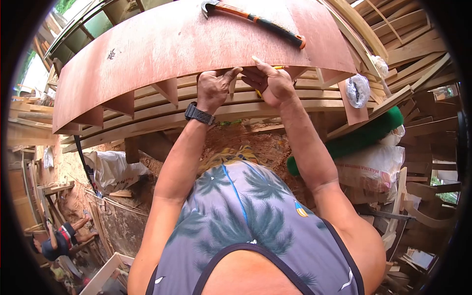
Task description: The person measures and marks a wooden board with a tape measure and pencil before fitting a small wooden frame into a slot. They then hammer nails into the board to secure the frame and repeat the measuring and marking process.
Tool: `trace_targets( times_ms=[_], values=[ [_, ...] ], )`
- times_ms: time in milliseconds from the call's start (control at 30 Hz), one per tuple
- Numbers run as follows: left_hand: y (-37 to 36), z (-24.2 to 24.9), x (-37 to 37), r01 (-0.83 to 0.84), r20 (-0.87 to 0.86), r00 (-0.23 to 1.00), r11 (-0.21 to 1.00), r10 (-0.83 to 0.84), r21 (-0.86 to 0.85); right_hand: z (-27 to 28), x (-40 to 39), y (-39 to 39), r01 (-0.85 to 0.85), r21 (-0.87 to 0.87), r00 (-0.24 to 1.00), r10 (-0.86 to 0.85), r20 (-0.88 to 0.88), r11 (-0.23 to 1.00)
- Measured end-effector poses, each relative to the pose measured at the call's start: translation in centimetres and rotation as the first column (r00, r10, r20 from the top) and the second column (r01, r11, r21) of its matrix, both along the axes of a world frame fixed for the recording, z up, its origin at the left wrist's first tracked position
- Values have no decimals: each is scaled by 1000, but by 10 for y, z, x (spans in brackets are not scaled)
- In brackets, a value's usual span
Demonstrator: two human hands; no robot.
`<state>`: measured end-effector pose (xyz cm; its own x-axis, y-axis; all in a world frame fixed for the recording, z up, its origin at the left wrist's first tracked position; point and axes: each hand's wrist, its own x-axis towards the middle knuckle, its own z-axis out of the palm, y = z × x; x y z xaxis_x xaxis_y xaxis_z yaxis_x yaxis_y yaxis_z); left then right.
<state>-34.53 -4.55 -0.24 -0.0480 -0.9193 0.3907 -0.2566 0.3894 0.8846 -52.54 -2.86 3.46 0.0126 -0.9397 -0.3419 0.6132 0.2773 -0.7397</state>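
Note:
A long reddish plywood panel [162, 49] lies across the front of me, with plywood ribs [169, 91] standing under its near edge. My left hand [212, 91], with a black watch [199, 114] on the wrist, is closed at that edge, its fingers partly hidden beneath. Beside it, my right hand [276, 87] pinches the same edge, thumb above and fingers below. A small yellow item [280, 67] shows by the right hand; I cannot tell what it is. On the panel rests a claw hammer [255, 20] with an orange and black handle.
Long wooden strips [162, 115] run below the panel. To the right are a green roll [366, 132], a white sack [373, 164] and stacked boards [413, 46]. Another white sack [118, 169] stands left on the sawdust. A person [64, 238] is at the lower left.

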Motion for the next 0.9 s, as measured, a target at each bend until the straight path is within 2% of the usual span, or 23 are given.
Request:
trace_targets(
  times_ms=[67, 100, 133, 167, 200, 233, 267, 300, 333, 400, 433, 467, 533, 567, 633, 667, 700, 733, 767, 800, 833, 867, 900],
  values=[
    [5, 11, 0, 20, -66, 998, 996, -14, 87, -5, -9, 11, -143, -72, 981, 133, -138, 987],
    [4, 8, 2, 20, -64, 998, 996, -15, 86, -5, -14, 17, -166, -37, 949, 149, -280, 986],
    [1, 2, 7, -37, 78, 997, 994, 29, 101, -22, -23, 16, -167, -40, 949, 150, -278, 985],
    [-2, -5, 9, -98, 217, 973, 989, 73, 108, -54, -35, 14, -226, -83, 699, 102, -708, 971],
    [-3, -12, 5, -103, 218, 973, 989, 77, 110, -78, -45, 15, -295, -90, 282, -4, -959, 951],
    [-3, -20, -2, -80, 85, 992, 985, 94, -156, -88, -51, 19, -333, -39, 110, -3, -994, 942],
    [-4, -27, -6, -86, -49, 996, 906, 72, -414, -99, -54, 21, -331, -39, 115, 0, -993, 943],
    [13, -31, 4, -124, 18, 992, 992, 124, 1, -109, -57, 21, -432, -162, -70, -212, -975, 887],
    [21, -36, 1, -122, 22, 992, 992, 122, 1, -120, -59, 21, -545, -248, -226, -425, -876, 801],
    [33, -50, -9, -178, 3, 984, 983, 178, 48, -139, -57, 18, -548, -310, -205, -484, -851, 777],
    [36, -57, -7, -93, 273, 952, 980, 139, -174, -145, -58, 14, -532, -304, -208, -470, -858, 790],
    [36, -64, -9, -95, 278, 950, 980, 141, -173, -150, -58, 9, -517, -301, -210, -460, -863, 801],
    [31, -73, -20, 179, 561, 785, 963, -264, 202, -153, -55, 6, -519, -330, -243, -506, -827, 788],
    [30, -77, -22, 178, 562, 785, 963, -262, 201, -154, -55, 4, -511, -332, -235, -500, -834, 793],
    [29, -72, -28, 302, 568, 726, 922, -388, 243, -144, -53, 8, -503, -335, -229, -497, -837, 797],
    [29, -68, -33, 301, 568, 729, 924, -382, 235, -133, -51, 15, -495, -319, -161, -447, -880, 808],
    [35, -57, -38, 197, 303, 884, 872, -355, 448, -117, -50, 23, -488, -297, -92, -387, -918, 821],
    [41, -51, -41, 154, 37, 972, 742, -233, 653, -102, -52, 29, -488, -293, -94, -383, -919, 822],
    [44, -63, -41, 156, 34, 971, 737, -236, 657, -83, -56, 36, -563, -283, -11, -349, -937, 777],
    [46, -84, -41, 286, -28, 951, 843, -307, 455, -64, -59, 41, -631, -279, 68, -307, -949, 724],
    [47, -95, -42, 396, -74, 918, 892, -389, 219, -42, -62, 45, -663, -233, 89, -234, -968, 712],
    [48, -95, -45, 405, -76, 914, 888, -398, 217, -33, -67, 47, -657, -231, 84, -235, -968, 718],
    [50, -92, -48, 463, -326, 873, 824, -361, 327, -27, -73, 48, -648, -165, 86, -143, -986, 743]
  ],
)
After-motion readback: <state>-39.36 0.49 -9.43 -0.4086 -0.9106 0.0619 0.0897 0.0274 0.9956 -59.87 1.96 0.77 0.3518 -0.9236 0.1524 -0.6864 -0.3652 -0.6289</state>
